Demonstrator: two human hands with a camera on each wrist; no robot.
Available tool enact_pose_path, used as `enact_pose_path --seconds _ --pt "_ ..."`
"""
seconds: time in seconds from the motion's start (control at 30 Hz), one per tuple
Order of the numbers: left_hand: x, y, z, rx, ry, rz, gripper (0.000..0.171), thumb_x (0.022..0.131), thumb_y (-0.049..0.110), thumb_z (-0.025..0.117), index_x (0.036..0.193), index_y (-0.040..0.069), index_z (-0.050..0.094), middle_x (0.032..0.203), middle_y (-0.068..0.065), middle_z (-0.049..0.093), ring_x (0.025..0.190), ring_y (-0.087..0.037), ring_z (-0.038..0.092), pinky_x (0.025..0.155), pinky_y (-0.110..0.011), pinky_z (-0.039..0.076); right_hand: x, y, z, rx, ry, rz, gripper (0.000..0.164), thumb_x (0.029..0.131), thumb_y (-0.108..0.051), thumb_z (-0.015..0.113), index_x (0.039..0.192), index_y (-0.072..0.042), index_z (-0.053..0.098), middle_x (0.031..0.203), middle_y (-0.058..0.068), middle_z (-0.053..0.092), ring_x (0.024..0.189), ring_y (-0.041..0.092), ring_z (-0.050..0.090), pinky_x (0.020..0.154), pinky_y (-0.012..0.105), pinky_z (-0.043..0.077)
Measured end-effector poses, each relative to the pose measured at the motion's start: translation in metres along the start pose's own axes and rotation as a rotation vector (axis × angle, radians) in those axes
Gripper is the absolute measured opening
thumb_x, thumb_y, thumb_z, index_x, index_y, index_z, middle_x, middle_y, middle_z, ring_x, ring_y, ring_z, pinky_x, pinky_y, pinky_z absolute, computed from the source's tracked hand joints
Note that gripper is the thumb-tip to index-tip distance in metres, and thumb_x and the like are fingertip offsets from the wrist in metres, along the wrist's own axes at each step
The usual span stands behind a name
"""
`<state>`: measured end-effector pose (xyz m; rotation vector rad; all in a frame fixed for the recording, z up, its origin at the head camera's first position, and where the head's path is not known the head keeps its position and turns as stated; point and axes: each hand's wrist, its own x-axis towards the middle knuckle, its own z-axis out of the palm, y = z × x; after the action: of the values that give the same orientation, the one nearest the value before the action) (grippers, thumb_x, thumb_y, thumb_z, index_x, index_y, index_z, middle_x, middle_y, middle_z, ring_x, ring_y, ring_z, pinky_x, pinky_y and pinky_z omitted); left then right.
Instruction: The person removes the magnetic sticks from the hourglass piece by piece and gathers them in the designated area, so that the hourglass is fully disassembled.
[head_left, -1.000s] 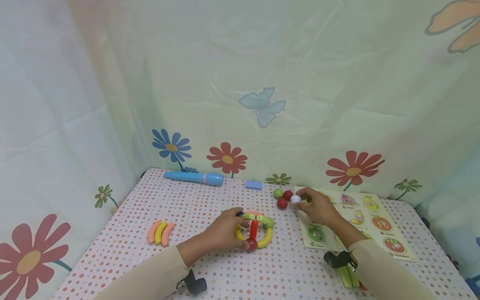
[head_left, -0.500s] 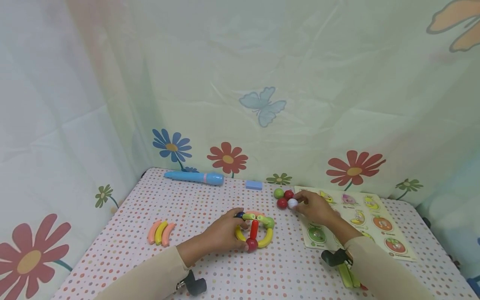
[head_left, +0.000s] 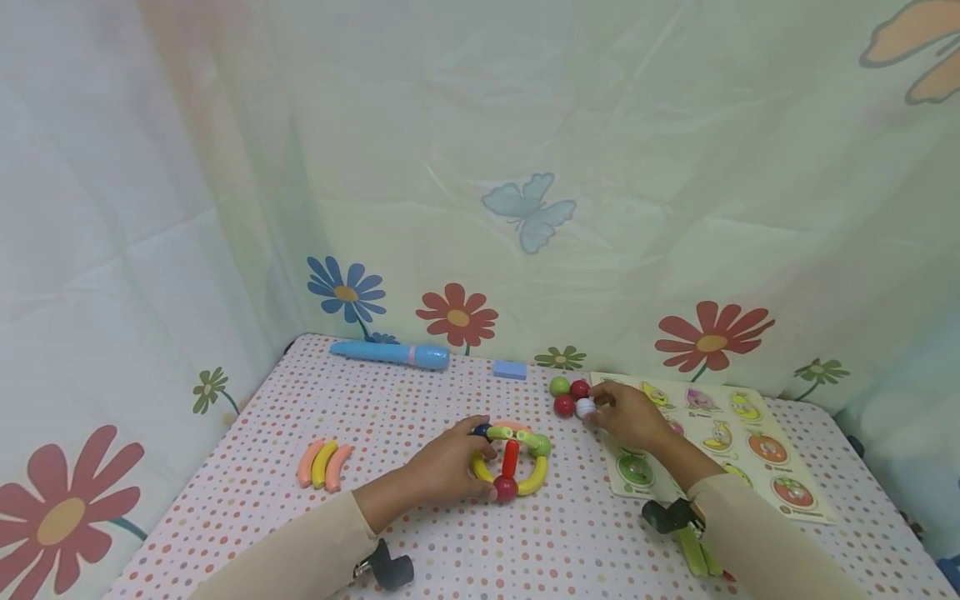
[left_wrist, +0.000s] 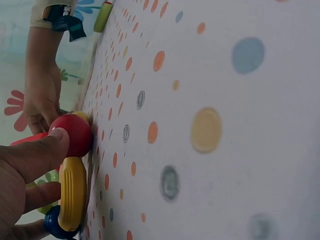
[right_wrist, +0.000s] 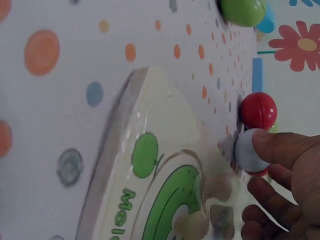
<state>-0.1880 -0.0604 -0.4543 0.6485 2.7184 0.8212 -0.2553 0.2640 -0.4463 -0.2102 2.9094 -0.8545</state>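
Observation:
My left hand [head_left: 446, 462] grips the left side of a ring built from curved toy rods and balls. Its thumb lies on the ring's red ball [left_wrist: 72, 135], its fingers by the dark blue ball [left_wrist: 60, 223] and a yellow curved rod [left_wrist: 73, 195]. A red straight rod [head_left: 510, 459] stands inside the ring, and a green ball [head_left: 541, 446] sits at its right. Farther back, my right hand [head_left: 630, 412] pinches a white ball [head_left: 584, 407], thumb on its side. That ball is right beside two red balls [head_left: 564, 406] and a loose green ball [head_left: 559, 386].
A fruit-picture puzzle board [head_left: 675, 479] lies under the right forearm, with green rods [head_left: 693, 554] nearer me. Pink and yellow curved rods [head_left: 325, 464] lie at left. A blue microphone-shaped toy [head_left: 390, 354] and a blue block [head_left: 510, 369] stand along the back by the curtain.
My right hand has brought the white ball slightly left and nearer, up against the red balls. The left hand has kept its hold on the ring without moving.

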Motion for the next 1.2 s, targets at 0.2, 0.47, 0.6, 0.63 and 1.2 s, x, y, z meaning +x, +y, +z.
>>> enact_pose_path --seconds 0.2,0.47,0.6,0.63,1.2 --pt "0.000 -0.001 0.000 0.013 -0.007 -0.001 0.040 0.078 0.037 0.091 0.111 0.022 0.076 0.163 -0.001 0.034 0.143 -0.031 0.041 0.106 -0.046 0.046 -0.012 -0.018 0.001 0.017 0.082 -0.119 0.044 0.091 -0.015 0.078 0.130 0.000 0.063 0.125 0.020 0.067 0.120 0.043 0.058 0.096 0.059 0.049" --pt "-0.002 0.000 -0.003 0.011 -0.029 0.011 0.041 0.080 0.047 0.087 0.112 0.023 0.076 0.163 0.000 0.033 0.143 -0.031 0.042 0.106 -0.046 0.046 -0.038 -0.057 0.021 0.041 0.012 -0.344 0.040 0.089 -0.008 0.081 0.124 -0.011 0.062 0.114 0.004 0.070 0.110 0.028 0.065 0.089 0.047 0.054" --pt "-0.003 0.001 -0.004 0.015 -0.032 0.004 0.042 0.079 0.049 0.087 0.110 0.023 0.076 0.163 -0.002 0.034 0.142 -0.032 0.043 0.106 -0.048 0.047 -0.045 -0.069 0.032 -0.007 -0.048 -0.380 0.043 0.089 -0.011 0.081 0.124 -0.018 0.056 0.117 -0.002 0.067 0.116 0.025 0.064 0.094 0.044 0.054" --pt "-0.002 0.001 -0.003 0.019 -0.030 0.003 0.041 0.079 0.049 0.087 0.110 0.023 0.076 0.163 -0.002 0.034 0.141 -0.032 0.043 0.105 -0.049 0.047 -0.046 -0.071 0.034 -0.018 -0.059 -0.381 0.045 0.089 -0.011 0.081 0.126 -0.018 0.055 0.118 -0.003 0.067 0.117 0.024 0.064 0.095 0.044 0.054" --pt "0.000 0.003 0.001 0.031 -0.023 -0.012 0.038 0.080 0.048 0.086 0.108 0.024 0.076 0.162 -0.003 0.036 0.140 -0.033 0.044 0.104 -0.051 0.048 -0.041 -0.083 0.046 -0.092 -0.056 -0.308 0.042 0.095 -0.013 0.075 0.128 -0.021 0.052 0.112 0.003 0.071 0.099 0.017 0.067 0.085 0.038 0.058"
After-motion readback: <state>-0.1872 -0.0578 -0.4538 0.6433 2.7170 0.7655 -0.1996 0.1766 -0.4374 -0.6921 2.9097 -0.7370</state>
